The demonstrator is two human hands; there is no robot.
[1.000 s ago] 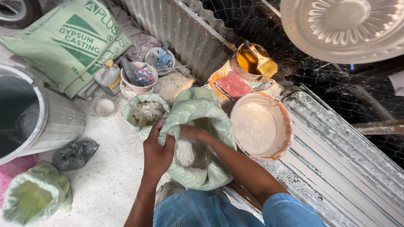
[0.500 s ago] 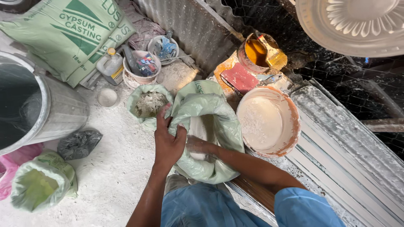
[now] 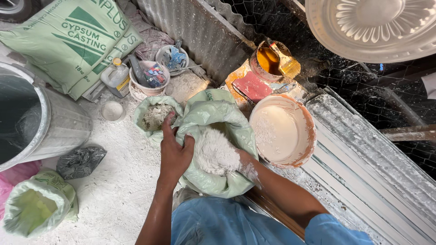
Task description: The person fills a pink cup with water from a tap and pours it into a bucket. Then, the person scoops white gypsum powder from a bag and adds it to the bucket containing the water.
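The left hand [image 3: 175,152] clenches the rim of the green sack [image 3: 213,113] of white powder [image 3: 215,152] beside the orange basin [image 3: 284,131] of white mix, while the right hand [image 3: 243,165] is buried in it, grip unseen.

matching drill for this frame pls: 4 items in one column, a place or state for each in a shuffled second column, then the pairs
Things:
1. left hand
2. right hand
3. round basin
4. paintbrush

Places or states:
A. resting in the small tub of amber liquid
B. gripping the rim of the open green sack
C. dusted white, at the heap of white powder in the sack
D. holding pale white liquid, right of the sack

Pairs: 1-B, 2-C, 3-D, 4-A
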